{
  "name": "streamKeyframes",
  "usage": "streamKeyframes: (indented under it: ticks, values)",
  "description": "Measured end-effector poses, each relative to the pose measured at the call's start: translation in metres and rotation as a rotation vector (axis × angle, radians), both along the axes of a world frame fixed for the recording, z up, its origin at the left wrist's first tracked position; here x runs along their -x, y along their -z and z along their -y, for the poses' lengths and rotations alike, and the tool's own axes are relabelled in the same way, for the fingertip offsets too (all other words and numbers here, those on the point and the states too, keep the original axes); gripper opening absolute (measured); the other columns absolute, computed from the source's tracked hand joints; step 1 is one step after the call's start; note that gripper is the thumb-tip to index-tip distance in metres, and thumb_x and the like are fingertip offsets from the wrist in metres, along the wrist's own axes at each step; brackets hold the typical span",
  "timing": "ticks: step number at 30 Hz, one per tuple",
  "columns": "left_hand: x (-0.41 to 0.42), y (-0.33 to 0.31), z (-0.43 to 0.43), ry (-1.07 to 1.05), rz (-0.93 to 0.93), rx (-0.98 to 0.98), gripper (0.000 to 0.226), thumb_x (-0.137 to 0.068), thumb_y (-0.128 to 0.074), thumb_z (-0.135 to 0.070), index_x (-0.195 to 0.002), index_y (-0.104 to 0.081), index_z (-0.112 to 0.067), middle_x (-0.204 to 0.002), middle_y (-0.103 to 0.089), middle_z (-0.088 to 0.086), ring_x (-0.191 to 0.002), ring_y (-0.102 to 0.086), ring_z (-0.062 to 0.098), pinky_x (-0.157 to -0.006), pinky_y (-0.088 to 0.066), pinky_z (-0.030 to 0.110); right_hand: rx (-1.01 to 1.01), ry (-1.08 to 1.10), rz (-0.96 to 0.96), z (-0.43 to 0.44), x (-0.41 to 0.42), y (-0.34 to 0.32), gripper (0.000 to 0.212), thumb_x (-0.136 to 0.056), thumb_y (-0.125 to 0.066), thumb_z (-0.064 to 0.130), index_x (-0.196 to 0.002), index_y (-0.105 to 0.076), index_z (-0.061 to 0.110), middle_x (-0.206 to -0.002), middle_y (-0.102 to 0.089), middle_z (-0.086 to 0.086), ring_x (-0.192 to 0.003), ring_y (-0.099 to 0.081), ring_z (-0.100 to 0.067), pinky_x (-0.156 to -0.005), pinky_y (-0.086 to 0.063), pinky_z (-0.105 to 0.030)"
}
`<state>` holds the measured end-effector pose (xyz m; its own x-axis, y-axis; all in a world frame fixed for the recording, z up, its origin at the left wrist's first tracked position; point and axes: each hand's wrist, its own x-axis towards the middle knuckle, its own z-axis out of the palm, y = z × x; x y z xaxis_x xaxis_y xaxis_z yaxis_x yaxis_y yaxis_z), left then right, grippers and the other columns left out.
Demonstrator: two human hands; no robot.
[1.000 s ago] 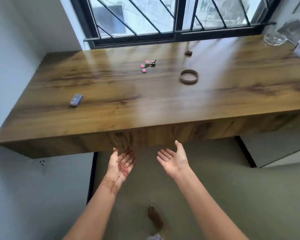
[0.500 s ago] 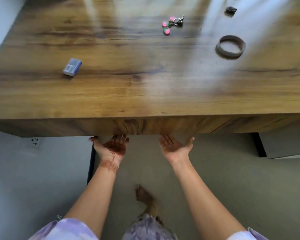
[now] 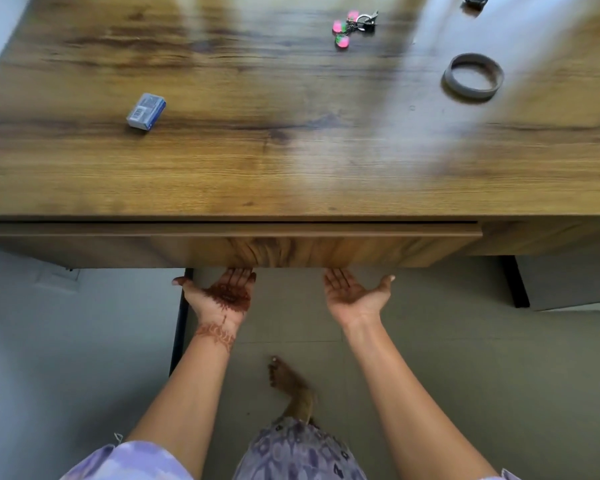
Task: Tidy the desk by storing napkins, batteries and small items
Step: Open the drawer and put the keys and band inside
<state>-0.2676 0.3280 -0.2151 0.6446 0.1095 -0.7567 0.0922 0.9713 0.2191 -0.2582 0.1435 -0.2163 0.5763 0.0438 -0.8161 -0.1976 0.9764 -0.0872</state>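
A wooden desk (image 3: 291,168) carries a small blue-grey box (image 3: 146,110) at the left, a pink and green keychain (image 3: 354,27) at the back, a grey ring (image 3: 473,76) at the right and a small dark item (image 3: 476,0) at the top edge. The drawer front (image 3: 118,251) under the desktop stands slightly out, with a dark gap above it. My left hand (image 3: 222,296) and my right hand (image 3: 352,294) are palm up under the drawer front's lower edge. Their fingertips are hidden behind it.
A black desk leg (image 3: 179,327) stands just left of my left hand and another (image 3: 515,285) at the right. A white cabinet (image 3: 568,285) sits under the desk's right end. My bare foot (image 3: 290,386) is on the grey floor.
The drawer front has come forward a little, opening a gap under the desktop. Both hands stayed under its lower edge, and the view moved closer.
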Motion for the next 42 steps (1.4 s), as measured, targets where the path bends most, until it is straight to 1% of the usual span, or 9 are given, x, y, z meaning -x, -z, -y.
streamKeyframes:
  ticks: [9, 14, 18, 22, 24, 28, 31, 36, 42]
  values:
    - [0.045, -0.004, -0.003, 0.055, 0.025, -0.004, 0.096, -0.085, -0.023, -0.072, -0.144, -0.019, 0.004, -0.152, -0.022, 0.022, -0.141, -0.022, 0.034, -0.116, -0.013, 0.045, 0.068, -0.066, 0.024, 0.002, 0.04, -0.004, 0.091, -0.087, -0.026, 0.067, -0.14, -0.024, -0.007, -0.148, -0.028, -0.023, -0.138, -0.026, -0.032, -0.116, -0.016, -0.039]
    - [0.071, -0.012, 0.0, 0.073, 0.024, -0.028, 0.089, -0.089, -0.017, -0.068, -0.14, -0.03, 0.004, -0.147, -0.033, 0.022, -0.137, -0.031, 0.034, -0.113, -0.02, 0.044, 0.251, -0.218, 0.029, 0.0, 0.057, -0.009, 0.082, -0.092, -0.017, 0.062, -0.135, -0.036, -0.005, -0.141, -0.039, -0.022, -0.132, -0.037, -0.032, -0.112, -0.024, -0.038]
    - [0.098, -0.026, 0.003, 0.181, 0.079, -0.096, 0.088, -0.089, -0.015, -0.068, -0.135, -0.039, 0.003, -0.142, -0.042, 0.021, -0.133, -0.039, 0.033, -0.11, -0.026, 0.042, 0.638, -0.578, 0.208, -0.012, 0.099, -0.034, 0.07, -0.094, -0.019, 0.057, -0.13, -0.046, 0.003, -0.13, -0.053, -0.015, -0.119, -0.051, -0.026, -0.105, -0.035, -0.037]
    - [0.108, -0.049, 0.004, 0.312, 0.205, -0.206, 0.087, -0.089, -0.011, -0.067, -0.136, -0.04, 0.001, -0.139, -0.047, 0.015, -0.132, -0.04, 0.029, -0.113, -0.023, 0.041, 1.395, -0.796, 0.541, -0.015, 0.131, -0.067, 0.039, -0.095, -0.041, 0.039, -0.124, -0.053, 0.017, -0.124, -0.057, 0.004, -0.115, -0.051, -0.003, -0.105, -0.039, -0.029]
    - [0.104, -0.066, 0.008, 0.4, 0.22, -0.433, 0.078, -0.092, -0.014, -0.062, -0.135, -0.043, -0.003, -0.136, -0.051, 0.012, -0.129, -0.044, 0.027, -0.112, -0.027, 0.039, 1.773, -0.807, 0.682, -0.01, 0.126, -0.075, 0.042, -0.092, -0.05, 0.036, -0.129, -0.049, 0.014, -0.134, -0.05, 0.001, -0.127, -0.042, -0.007, -0.109, -0.032, -0.027]
    - [0.087, -0.091, 0.013, 0.649, 0.239, -1.697, 0.045, -0.094, -0.047, -0.035, -0.133, -0.048, -0.012, -0.137, -0.051, 0.004, -0.132, -0.041, 0.019, -0.107, -0.031, 0.029, 2.369, -0.797, 0.766, 0.0, 0.09, -0.078, 0.064, -0.089, -0.04, 0.046, -0.136, -0.038, 0.003, -0.146, -0.036, -0.014, -0.14, -0.024, -0.025, -0.114, -0.021, -0.038]
    - [0.065, -0.095, 0.007, 0.729, 0.391, -2.297, 0.052, -0.092, -0.053, -0.026, -0.139, -0.039, -0.008, -0.148, -0.037, 0.01, -0.141, -0.025, 0.023, -0.114, -0.014, 0.029, 2.584, -0.996, 0.711, 0.005, 0.066, -0.075, 0.077, -0.088, -0.029, 0.054, -0.143, -0.023, 0.0, -0.152, -0.021, -0.017, -0.143, -0.009, -0.028, -0.116, -0.007, -0.04]
    - [0.049, -0.083, -0.003, 1.269, 0.191, -2.552, 0.075, -0.095, -0.031, -0.05, -0.147, 0.003, -0.008, -0.157, 0.003, 0.011, -0.145, 0.009, 0.024, -0.117, 0.007, 0.036, 2.682, -1.187, 0.679, 0.009, 0.057, -0.061, 0.081, -0.09, -0.042, 0.053, -0.144, -0.013, 0.0, -0.153, -0.012, -0.017, -0.143, -0.004, -0.03, -0.114, 0.004, -0.039]
    - [0.059, -0.075, 0.0, 1.289, 0.115, -2.63, 0.085, -0.091, -0.039, -0.053, -0.147, 0.007, -0.007, -0.158, -0.001, 0.011, -0.146, 0.003, 0.026, -0.118, 0.005, 0.038, 2.717, -1.178, 0.613, 0.004, 0.062, -0.06, 0.083, -0.086, -0.047, 0.055, -0.143, -0.022, 0.0, -0.149, -0.027, -0.018, -0.141, -0.017, -0.032, -0.115, -0.003, -0.043]
